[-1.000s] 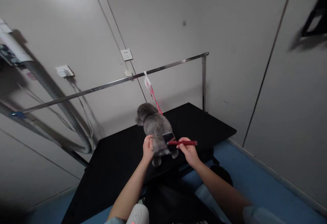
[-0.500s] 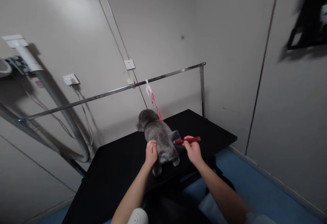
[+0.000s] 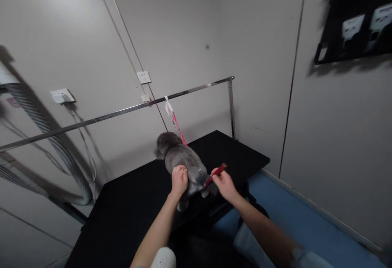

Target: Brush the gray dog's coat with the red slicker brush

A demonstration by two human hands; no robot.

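Note:
A small grey dog (image 3: 186, 158) stands on a black grooming table (image 3: 131, 202), its back end towards me and its head turned left. My left hand (image 3: 179, 180) is closed against the dog's left flank with its fingers curled into the coat. My right hand (image 3: 225, 184) grips the red handle of a slicker brush (image 3: 219, 170). The brush's grey head is blurred and lies against the fur at the dog's rump. A pink leash (image 3: 179, 129) runs from the dog up to a metal rail.
The metal rail (image 3: 122, 114) spans the table's far side on an upright post (image 3: 231, 109). A grey ribbed hose (image 3: 61, 145) and a plugged-in cord (image 3: 82, 129) hang at left. A black rack (image 3: 339, 54) is mounted on the right wall. Blue floor (image 3: 275, 202) shows at right.
The view has turned to the right. The slicker brush has moved from beside the dog's right side onto its rump, and its handle now tilts upward. My left hand stays on the flank.

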